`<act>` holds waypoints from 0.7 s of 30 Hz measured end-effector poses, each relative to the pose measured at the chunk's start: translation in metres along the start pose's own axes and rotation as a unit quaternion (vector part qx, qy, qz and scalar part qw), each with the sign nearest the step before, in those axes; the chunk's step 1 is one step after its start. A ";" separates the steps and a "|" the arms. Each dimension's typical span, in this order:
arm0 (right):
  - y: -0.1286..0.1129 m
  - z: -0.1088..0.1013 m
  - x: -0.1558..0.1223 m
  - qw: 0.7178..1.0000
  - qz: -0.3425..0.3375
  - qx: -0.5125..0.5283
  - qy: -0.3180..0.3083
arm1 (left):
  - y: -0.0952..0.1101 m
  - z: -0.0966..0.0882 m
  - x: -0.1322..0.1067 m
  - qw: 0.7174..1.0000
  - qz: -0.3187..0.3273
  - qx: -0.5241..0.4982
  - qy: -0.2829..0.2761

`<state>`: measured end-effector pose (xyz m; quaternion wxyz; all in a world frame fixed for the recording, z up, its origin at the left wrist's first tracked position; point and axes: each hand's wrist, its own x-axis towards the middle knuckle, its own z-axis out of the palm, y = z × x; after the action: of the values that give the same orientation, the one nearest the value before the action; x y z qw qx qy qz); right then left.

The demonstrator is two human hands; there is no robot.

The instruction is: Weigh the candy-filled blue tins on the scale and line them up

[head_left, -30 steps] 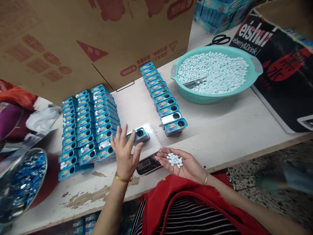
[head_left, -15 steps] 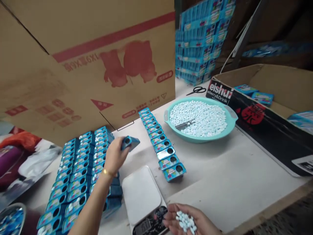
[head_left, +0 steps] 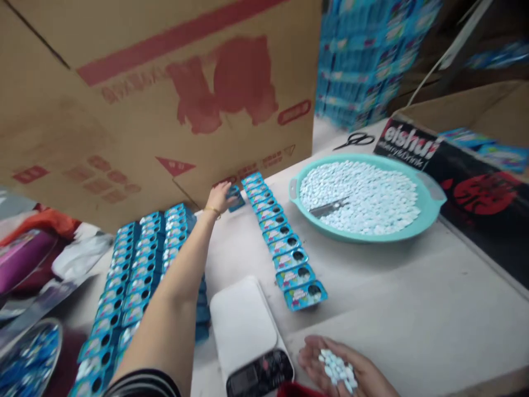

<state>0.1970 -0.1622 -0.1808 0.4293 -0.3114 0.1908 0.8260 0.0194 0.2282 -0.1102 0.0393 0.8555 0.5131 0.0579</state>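
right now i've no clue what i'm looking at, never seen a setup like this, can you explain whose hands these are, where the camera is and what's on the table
There's no machine here: these are a person's bare hands, seen from a camera on that person's head, looking forward and down. The left hand reaches toward the back, beside a small blue container; whether it grips it is too blurred to tell. The right hand is palm up, holding small pale pieces. On the table stand a white scale, a row of blue containers and more rows to the left. A teal basin holds many similar pale pieces.
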 end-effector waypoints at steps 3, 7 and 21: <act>0.001 0.000 -0.009 1.000 0.006 -0.003 0.030 | -0.001 -0.026 -0.057 0.999 0.004 -0.021 -0.036; 0.005 0.000 -0.010 0.998 0.033 -0.030 0.047 | 0.004 -0.069 -0.189 0.990 0.100 -0.070 -0.070; 0.033 -0.004 -0.018 0.995 0.022 -0.092 -0.027 | 0.060 -0.045 -0.372 0.991 0.021 0.119 0.065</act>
<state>0.1792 -0.1930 -0.1699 0.3856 -0.3229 0.1094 0.8574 -0.1082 -0.1275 -0.0798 -0.0974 0.8592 0.4996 0.0525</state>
